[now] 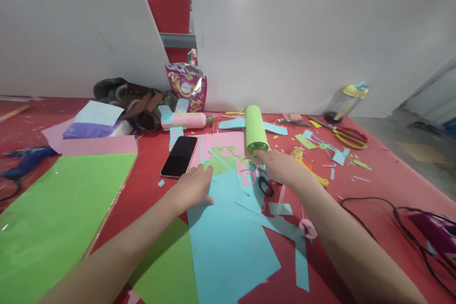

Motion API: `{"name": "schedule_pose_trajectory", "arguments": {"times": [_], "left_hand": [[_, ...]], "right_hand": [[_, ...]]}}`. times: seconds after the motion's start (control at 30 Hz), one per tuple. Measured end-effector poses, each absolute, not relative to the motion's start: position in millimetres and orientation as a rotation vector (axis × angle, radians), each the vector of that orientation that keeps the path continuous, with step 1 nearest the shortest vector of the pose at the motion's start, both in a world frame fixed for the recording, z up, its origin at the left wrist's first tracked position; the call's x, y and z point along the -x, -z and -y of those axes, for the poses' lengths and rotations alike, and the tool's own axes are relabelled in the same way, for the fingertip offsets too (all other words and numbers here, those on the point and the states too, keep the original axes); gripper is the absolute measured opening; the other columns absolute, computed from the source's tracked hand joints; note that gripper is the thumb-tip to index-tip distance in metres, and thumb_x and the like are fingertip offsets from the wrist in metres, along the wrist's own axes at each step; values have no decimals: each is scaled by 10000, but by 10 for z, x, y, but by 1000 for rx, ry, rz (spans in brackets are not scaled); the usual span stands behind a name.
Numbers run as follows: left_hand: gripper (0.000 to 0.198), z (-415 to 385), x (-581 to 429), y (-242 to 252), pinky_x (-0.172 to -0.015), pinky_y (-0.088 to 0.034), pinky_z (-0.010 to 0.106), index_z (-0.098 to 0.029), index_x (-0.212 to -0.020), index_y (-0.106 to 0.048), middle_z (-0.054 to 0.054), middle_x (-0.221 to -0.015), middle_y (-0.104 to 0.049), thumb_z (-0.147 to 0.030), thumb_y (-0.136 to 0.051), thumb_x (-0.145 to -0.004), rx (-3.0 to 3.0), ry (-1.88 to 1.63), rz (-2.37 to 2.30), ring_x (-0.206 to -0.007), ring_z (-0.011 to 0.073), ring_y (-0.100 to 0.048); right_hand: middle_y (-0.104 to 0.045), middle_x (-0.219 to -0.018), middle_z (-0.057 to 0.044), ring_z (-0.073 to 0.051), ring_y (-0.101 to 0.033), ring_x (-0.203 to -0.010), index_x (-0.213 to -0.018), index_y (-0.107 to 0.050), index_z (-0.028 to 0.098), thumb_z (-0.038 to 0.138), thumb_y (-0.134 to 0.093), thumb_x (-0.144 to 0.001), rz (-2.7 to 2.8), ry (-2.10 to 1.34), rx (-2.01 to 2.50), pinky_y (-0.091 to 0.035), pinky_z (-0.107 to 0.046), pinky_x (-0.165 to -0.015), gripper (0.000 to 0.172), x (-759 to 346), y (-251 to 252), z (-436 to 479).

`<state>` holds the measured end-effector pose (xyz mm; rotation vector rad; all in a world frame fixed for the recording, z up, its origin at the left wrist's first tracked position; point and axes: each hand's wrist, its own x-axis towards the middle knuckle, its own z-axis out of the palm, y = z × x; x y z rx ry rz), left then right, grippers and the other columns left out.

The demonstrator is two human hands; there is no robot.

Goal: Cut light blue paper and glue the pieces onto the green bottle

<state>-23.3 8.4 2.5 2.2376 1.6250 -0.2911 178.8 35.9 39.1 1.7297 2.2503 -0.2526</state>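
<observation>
My left hand (195, 187) is over the upper left edge of a blue paper sheet (231, 242), fingers apart and holding nothing, just right of a black phone (179, 156). My right hand (281, 166) reaches to the near end of a green paper-wrapped bottle (255, 126) with blue wings; its fingertips are at the bottle's end, and whether they grip anything is hidden. Below that hand lie dark-handled scissors (265, 186), partly covered, among pink, green and blue scraps. Green paper (167, 266) sticks out from under the blue sheet.
Behind are a pink-wrapped bottle (188, 120), a snack bag (187, 88) and a dark bag (142, 104). Green sheets (60, 218) and a blue glue gun (30, 161) lie left. At right are red-yellow shears (351, 137), a clear bottle (344, 104) and black cables (388, 204).
</observation>
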Motion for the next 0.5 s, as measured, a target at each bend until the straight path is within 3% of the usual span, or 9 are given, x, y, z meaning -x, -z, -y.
{"name": "schedule_pose_trajectory", "arguments": {"times": [0.2, 0.37, 0.5], "left_hand": [[489, -151, 254, 55, -671, -423, 333, -142, -951, -456, 142, -946, -579, -294, -710, -562, -2225, 235, -1593, -890, 306, -554], [432, -188, 297, 155, -682, -422, 270, -194, -993, -402, 94, -963, -612, -194, -634, -628, -2206, 109, -1574, -903, 242, -585], [298, -210, 299, 161, -666, -427, 275, -193, -982, -394, 100, -937, -619, -152, -515, -713, -2215, 8, -1590, -884, 229, -594]], "right_hand": [[-582, -1039, -123, -235, -569, -907, -1198, -416, 192, 6, -322, -725, -2291, 197, -1708, -427, -294, -628, 517, -1735, -424, -265], [-489, -1216, -166, -264, -485, -1077, -1217, -419, 137, -18, -342, -716, -2546, 74, -1514, -405, -396, -822, 530, -1597, -383, -44], [-544, -1151, -164, -251, -509, -1059, -1144, -483, 108, 0, -426, -676, -2703, 284, -1075, -354, -456, -901, 485, -1440, -299, 162]]}}
